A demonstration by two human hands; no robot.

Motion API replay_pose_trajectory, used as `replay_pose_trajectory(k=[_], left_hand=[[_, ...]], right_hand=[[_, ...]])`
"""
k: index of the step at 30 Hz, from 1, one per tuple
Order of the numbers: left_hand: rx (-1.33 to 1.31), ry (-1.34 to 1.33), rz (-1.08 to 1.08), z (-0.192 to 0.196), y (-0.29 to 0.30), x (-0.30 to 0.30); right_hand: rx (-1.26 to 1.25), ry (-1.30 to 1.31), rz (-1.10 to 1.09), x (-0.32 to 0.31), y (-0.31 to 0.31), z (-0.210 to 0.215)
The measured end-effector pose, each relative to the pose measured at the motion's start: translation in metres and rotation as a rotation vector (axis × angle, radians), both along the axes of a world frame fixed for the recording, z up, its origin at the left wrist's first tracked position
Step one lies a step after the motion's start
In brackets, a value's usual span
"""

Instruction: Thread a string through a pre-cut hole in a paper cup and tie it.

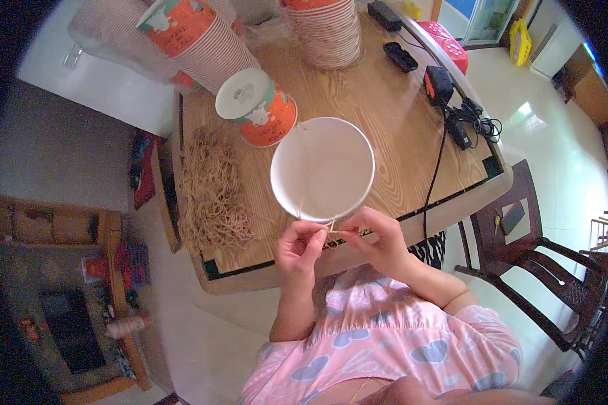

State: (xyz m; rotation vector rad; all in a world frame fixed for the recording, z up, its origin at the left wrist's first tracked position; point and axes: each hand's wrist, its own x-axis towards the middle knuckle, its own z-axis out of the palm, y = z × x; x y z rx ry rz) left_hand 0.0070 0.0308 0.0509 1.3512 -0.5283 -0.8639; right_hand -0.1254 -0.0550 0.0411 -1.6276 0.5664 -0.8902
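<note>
My left hand (299, 247) and my right hand (377, 237) meet at the near rim of a white-lined paper bucket (350, 158). Between their pinched fingertips runs a thin tan cord (332, 231), looped or crossed where the hands come together. Strands of it rise from the fingers toward the bucket's near rim. A thin strand also hangs at the far side of the bucket, whose open mouth faces up. To its left lies a tangled heap of tan cords (213, 192). How the cord is fixed to the bucket is hard to make out.
Behind the bucket lies a tipped orange-and-green paper bucket (267, 121). Tall nested bucket stacks (324, 30) stand at the table's far side. A black adapter (439, 86) and coiled cable (483, 125) sit at the right edge. A dark wooden chair (520, 223) stands on the right.
</note>
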Motion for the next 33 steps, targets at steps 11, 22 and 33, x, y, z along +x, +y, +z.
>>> replay_pose_trajectory(k=[11,22,33], left_hand=[[-0.019,-1.050,-0.290,-0.019,0.002,-0.010],[0.147,-1.296,-0.287,-0.036,0.006,-0.009],[0.127,-1.312,-0.278,-0.041,0.004,-0.007]], right_hand=[[0.163,0.100,0.081,-0.006,-0.003,-0.035],[0.400,0.105,0.097,-0.009,-0.006,-0.049],[0.172,0.169,-0.003,-0.007,-0.005,-0.038]])
